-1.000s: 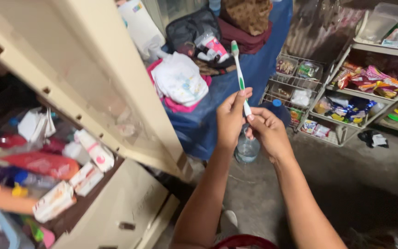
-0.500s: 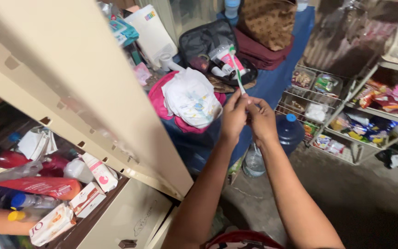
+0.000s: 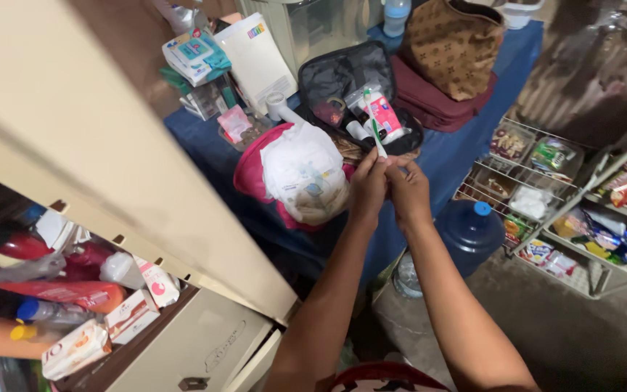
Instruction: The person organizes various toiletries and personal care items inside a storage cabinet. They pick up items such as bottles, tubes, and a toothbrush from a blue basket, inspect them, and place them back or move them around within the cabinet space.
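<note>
**Over the open toiletry bag: two hands pinch one toothbrush**

Above the blue-covered table [image 3: 466, 156], both hands meet on a green-and-white toothbrush [image 3: 374, 131], which stands nearly upright with its head at 12 o'clock from the knuckles. The left hand [image 3: 369, 187] and right hand [image 3: 409, 190] press together, fingers curled narrow around the handle's lower end; which fingers actually carry the weight cannot be told.

In my judgement the hold is low on a long, thin handle, so the brush could tip or slip out and drop into the open black toiletry bag [image 3: 342, 80] just beyond, at 12 o'clock, or onto the white-and-pink cloth bundle [image 3: 302, 170] at 9 o'clock. The blue water jug [image 3: 471, 229] sits at 4 o'clock, below the table edge.

Both forearms reach forward from 6 o'clock, wrists nearly touching, elbows spread apart.
</note>
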